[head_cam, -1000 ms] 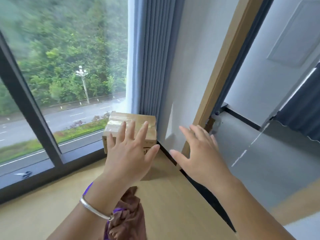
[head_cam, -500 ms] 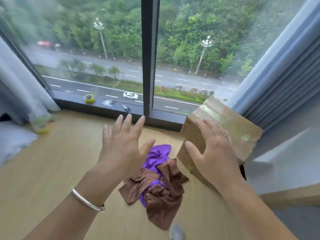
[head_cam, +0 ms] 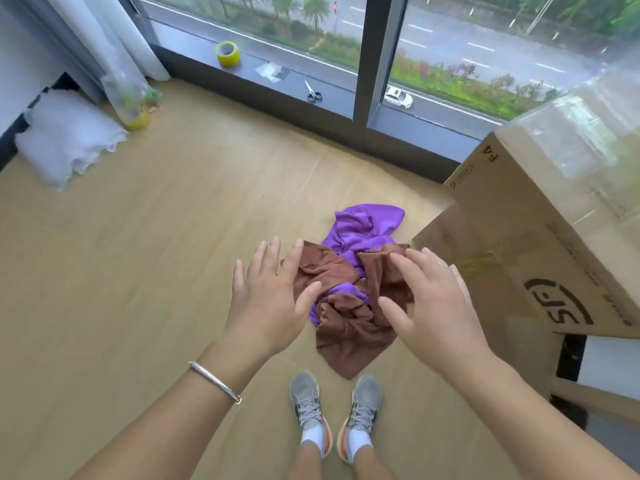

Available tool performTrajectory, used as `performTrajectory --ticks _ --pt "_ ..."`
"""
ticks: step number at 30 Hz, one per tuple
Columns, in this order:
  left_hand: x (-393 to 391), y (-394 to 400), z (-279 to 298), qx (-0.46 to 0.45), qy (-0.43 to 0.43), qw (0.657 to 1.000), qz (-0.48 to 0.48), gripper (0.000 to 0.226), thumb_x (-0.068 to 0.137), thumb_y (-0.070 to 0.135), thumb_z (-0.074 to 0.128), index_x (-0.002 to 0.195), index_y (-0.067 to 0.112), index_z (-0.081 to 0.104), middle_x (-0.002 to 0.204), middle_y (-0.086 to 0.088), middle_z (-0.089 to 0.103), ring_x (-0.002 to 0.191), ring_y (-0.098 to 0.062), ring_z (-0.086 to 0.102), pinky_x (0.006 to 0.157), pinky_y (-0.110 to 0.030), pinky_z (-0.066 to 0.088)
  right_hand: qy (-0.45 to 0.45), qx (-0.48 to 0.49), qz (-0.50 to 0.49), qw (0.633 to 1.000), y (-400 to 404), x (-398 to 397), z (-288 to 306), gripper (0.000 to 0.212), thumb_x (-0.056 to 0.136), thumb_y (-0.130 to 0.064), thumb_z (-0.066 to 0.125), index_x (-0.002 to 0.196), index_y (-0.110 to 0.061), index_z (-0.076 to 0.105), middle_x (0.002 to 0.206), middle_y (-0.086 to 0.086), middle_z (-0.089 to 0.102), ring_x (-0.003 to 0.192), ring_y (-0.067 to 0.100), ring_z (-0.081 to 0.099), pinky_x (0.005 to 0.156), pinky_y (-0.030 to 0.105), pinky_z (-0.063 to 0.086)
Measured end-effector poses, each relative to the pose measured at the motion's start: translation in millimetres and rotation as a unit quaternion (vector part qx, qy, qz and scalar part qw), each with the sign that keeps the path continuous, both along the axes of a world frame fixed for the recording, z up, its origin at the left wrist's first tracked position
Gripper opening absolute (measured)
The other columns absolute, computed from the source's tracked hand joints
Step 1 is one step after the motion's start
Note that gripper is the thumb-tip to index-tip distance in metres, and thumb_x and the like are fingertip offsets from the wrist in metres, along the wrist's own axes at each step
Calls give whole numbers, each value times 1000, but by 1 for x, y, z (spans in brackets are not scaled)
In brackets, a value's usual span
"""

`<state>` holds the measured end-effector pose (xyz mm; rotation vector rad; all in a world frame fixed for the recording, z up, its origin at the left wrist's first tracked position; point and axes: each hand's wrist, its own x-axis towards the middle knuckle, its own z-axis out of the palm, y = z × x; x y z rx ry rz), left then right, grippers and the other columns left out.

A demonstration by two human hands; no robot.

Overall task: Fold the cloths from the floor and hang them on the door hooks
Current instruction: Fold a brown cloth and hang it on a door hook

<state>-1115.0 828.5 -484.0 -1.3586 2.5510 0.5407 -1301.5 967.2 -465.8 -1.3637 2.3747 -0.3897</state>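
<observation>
I have both hands spread wide and empty, palms down, above the heap: the left hand [head_cam: 268, 296] over its left side, the right hand [head_cam: 431, 306] over its right side. Whether any fingertip touches the fabric I cannot tell.

The heap lies on the floor [head_cam: 138, 254] just ahead of my shoes [head_cam: 337, 407], toward the window edge of the floor and close beside the cardboard box [head_cam: 540, 244] on the right. It is a brown cloth [head_cam: 349, 327] crumpled together with a purple cloth [head_cam: 363, 226], each threaded through folds of the other.

The main risk, as I judge it, is that tangle. If I pinch a brown fold and lift, the purple one may ride up with it, then slip free and drop. Grabbing a middle bunch instead of a corner would also leave me nothing square to fold from. The box crowds my right side, so a wide sweep could knock it.

Counted: two cloths that I can see, one brown, one purple; more could hide underneath. Two hands, two shoes, one box. On the window sill [head_cam: 346, 88], one roll of yellow tape [head_cam: 228, 54] and one pair of scissors [head_cam: 312, 92]. The door hooks are out of sight.
</observation>
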Motion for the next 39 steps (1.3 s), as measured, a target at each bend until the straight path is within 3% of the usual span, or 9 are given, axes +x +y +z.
performTrajectory --ticks 5,12,18,23,32,34,36,39 --pt "-4 11 -120 75 6 997 -5 65 95 56 32 152 35 8 161 1 7 147 -15 1 118 -45 2 -27 61 -23 998 -6 -15 -117 63 86 -37 64 143 -19 43 149 4 40 143 22 24 115 48 22" --pt "0 17 -269 109 -21 994 -6 66 95 55 34 152 35 7 161 2 8 147 -16 4 118 -44 4 -31 95 -10 995 -13 -20 -262 64 83 -36 68 140 -16 47 146 7 43 142 26 27 113 52 24" --pt "28 -14 -415 118 -94 988 -12 68 95 56 32 152 31 7 161 1 9 147 -16 5 119 -46 6 -30 87 44 995 -46 -11 -385 63 83 -39 68 139 -17 49 145 5 44 142 25 28 114 52 23" --pt "50 -64 -533 86 -120 989 20 68 96 54 34 153 25 10 161 -2 11 147 -19 9 118 -48 9 -18 69 139 988 -102 6 -487 59 87 -43 61 141 -23 46 149 3 38 144 24 21 117 50 13" --pt "77 -147 -658 45 -88 991 87 71 95 52 40 153 21 12 161 -2 12 147 -17 12 118 -44 13 100 -16 265 959 -250 5 -634 31 87 -29 62 117 -23 64 132 4 54 136 29 35 110 54 22" --pt "86 -161 -674 27 -87 992 84 69 95 50 44 151 20 20 160 -2 14 146 -17 14 118 -43 15 128 14 308 943 -276 4 -656 32 91 -32 57 121 -26 61 135 -1 51 140 25 29 113 50 18" --pt "93 -171 -685 -18 -57 996 65 58 92 44 53 142 17 40 155 -4 27 143 -19 23 114 -41 23 124 36 363 923 -292 4 -675 34 92 -44 52 121 -28 62 136 -4 50 141 22 26 114 43 17" --pt "104 -172 -695 -73 40 996 13 27 81 27 73 105 15 69 130 -5 55 124 -23 51 98 -37 41 66 52 443 893 -299 4 -690 51 86 -65 44 119 -31 62 132 -10 53 140 18 28 111 34 24"
